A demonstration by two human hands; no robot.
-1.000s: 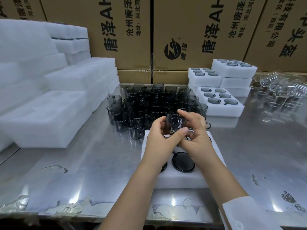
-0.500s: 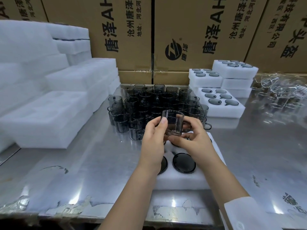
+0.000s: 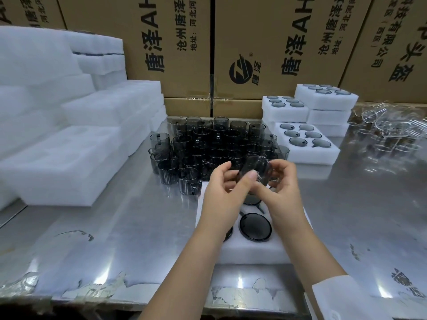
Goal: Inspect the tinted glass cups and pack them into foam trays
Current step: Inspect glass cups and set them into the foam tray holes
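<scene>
Nearest you, a white sleeve cuff (image 3: 335,294) covers your right forearm above the scuffed stainless steel surface (image 3: 115,227). On that surface, right under your wrists, lies a white foam tray (image 3: 254,252). A dark round tinted cup (image 3: 255,226) sits sunk in one of its front pockets, between your forearms.

Above the tray's far end, both hands hold up a smoke-grey tinted glass cup (image 3: 254,168). It is in the air, clear of the foam, and too blurred for you to tell its tilt. Your left hand (image 3: 221,197) pinches it, thumb against its near side and fingers curled up on its left. Your right hand (image 3: 282,195) grips it from the right with curled fingers.

Just beyond your hands stands a dense cluster of upright smoky glass cups (image 3: 208,144). To its right are filled white foam trays (image 3: 305,144), with more stacked behind them. To its left are stacks of empty white foam trays (image 3: 57,162). A loose heap of clear glass pieces (image 3: 388,130) lies at far right. Brown printed cardboard boxes (image 3: 161,42) wall off the back.
</scene>
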